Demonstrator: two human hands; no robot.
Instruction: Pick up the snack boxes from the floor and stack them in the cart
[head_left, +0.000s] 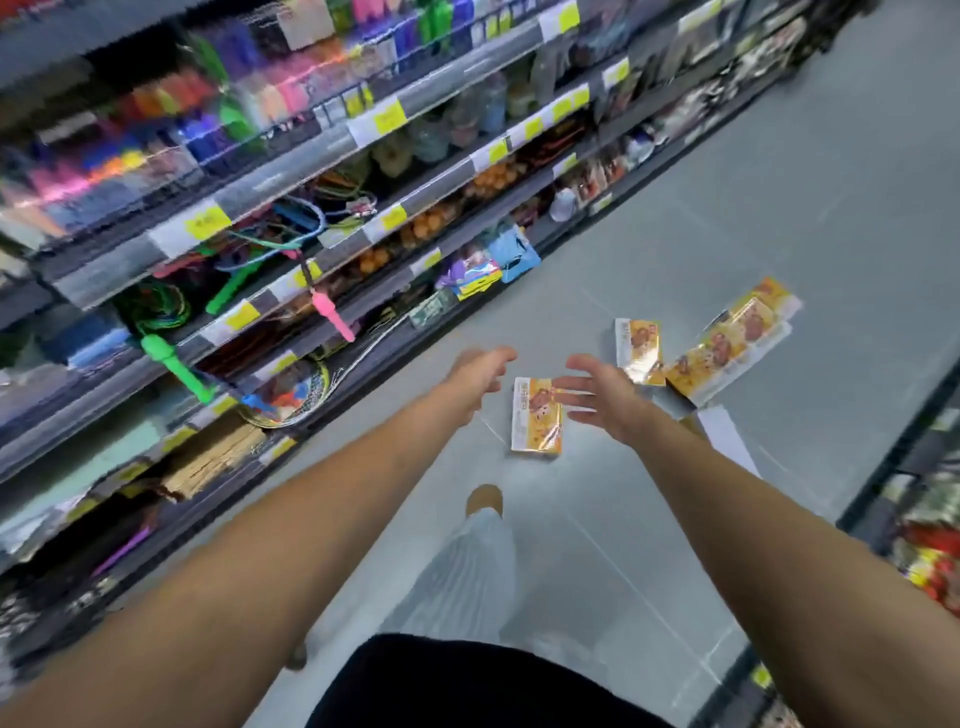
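Observation:
Several yellow-and-orange snack boxes lie on the grey shop floor. The nearest box (537, 423) lies flat between my two outstretched hands. A second box (638, 349) lies further off to the right, and a long row of boxes (727, 345) lies beyond it. My left hand (480, 375) hovers open, left of the nearest box. Open too, my right hand (600, 397) has its fingers spread over that box's top right corner; whether it touches the box I cannot tell. Neither hand holds anything. No cart is in view.
Stocked shelves (291, 218) with yellow price tags run along the left of the aisle. Another shelf unit (924, 509) stands at the right edge. My leg in striped trousers and a tan shoe (484, 501) stands below the nearest box.

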